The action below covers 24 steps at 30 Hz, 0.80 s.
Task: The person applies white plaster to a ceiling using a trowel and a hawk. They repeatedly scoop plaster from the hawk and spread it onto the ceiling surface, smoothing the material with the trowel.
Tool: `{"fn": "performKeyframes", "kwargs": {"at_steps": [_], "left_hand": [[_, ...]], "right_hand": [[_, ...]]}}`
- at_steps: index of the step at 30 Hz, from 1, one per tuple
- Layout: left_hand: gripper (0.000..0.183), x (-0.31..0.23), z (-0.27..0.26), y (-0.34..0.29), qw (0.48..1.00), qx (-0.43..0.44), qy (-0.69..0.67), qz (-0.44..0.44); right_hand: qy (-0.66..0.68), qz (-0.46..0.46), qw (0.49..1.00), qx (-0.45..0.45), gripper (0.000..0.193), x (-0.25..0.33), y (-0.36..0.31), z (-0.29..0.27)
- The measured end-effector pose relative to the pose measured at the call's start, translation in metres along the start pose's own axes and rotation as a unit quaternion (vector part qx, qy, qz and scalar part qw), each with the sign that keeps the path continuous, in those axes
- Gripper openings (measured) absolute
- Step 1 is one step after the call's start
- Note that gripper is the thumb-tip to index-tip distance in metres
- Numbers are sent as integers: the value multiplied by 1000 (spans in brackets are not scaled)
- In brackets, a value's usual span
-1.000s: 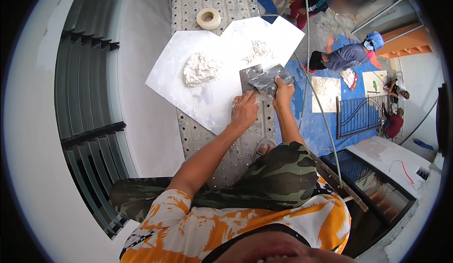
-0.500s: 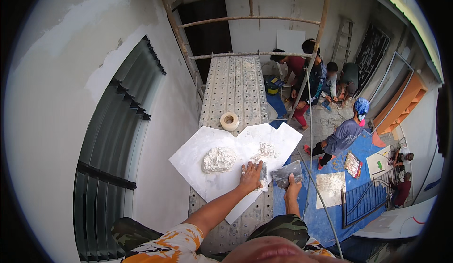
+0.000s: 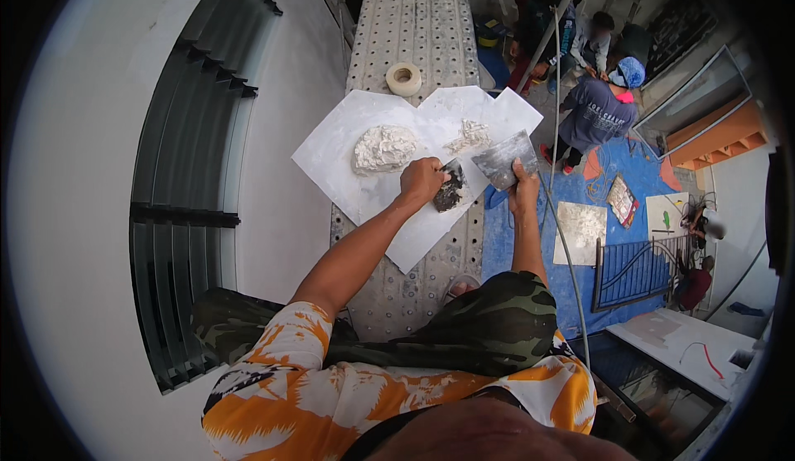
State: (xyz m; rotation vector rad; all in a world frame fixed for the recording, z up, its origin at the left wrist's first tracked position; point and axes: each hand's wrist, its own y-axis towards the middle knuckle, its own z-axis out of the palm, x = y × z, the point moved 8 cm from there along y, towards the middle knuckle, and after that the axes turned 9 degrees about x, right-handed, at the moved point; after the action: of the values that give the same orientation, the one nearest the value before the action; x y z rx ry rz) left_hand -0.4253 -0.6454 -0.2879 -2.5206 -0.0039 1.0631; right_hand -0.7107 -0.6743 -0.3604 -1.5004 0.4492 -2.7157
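Observation:
My left hand (image 3: 422, 181) is closed on the edge of a small dark putty scraper (image 3: 450, 188), a flat blade smeared with filler. To its right, my right hand (image 3: 524, 193) grips a wider grey metal putty blade (image 3: 505, 160), thumb on top. Both blades are over a white board (image 3: 331, 155) with an uneven outline. On that board sit a large mound of white putty (image 3: 383, 149) and a smaller smeared heap of putty (image 3: 470, 135). Just beyond the board's far edge lies a roll of pale tape (image 3: 403, 79).
I sit on a perforated metal scaffold plank (image 3: 411, 22), with a louvred window (image 3: 199, 155) in the wall at left. A scaffold pole (image 3: 556, 88) stands at right. Below are a person in a blue head covering (image 3: 598, 101), other people, a blue tarp (image 3: 571, 283) and a black metal grille (image 3: 633, 272).
My view has tipped down, so the board appears higher. My left hand has gone from outstretched fingers to a closed grip on the scraper. The right-hand blade has moved closer to the small heap.

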Motion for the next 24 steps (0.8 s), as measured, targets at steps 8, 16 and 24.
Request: {"fn": "performKeyframes", "kwargs": {"at_steps": [8,16,24], "left_hand": [[37,82,115,-10,655,-143,-651,-356],[76,9,124,-57,966,70,238,68],[94,11,136,-51,957,157,221,106]], "right_hand": [[89,-27,980,-177,23,6,-57,-8],[-100,13,988,-121,26,-69,-83,48],[-289,-36,953,-87,26,-76,-39,70]]}}
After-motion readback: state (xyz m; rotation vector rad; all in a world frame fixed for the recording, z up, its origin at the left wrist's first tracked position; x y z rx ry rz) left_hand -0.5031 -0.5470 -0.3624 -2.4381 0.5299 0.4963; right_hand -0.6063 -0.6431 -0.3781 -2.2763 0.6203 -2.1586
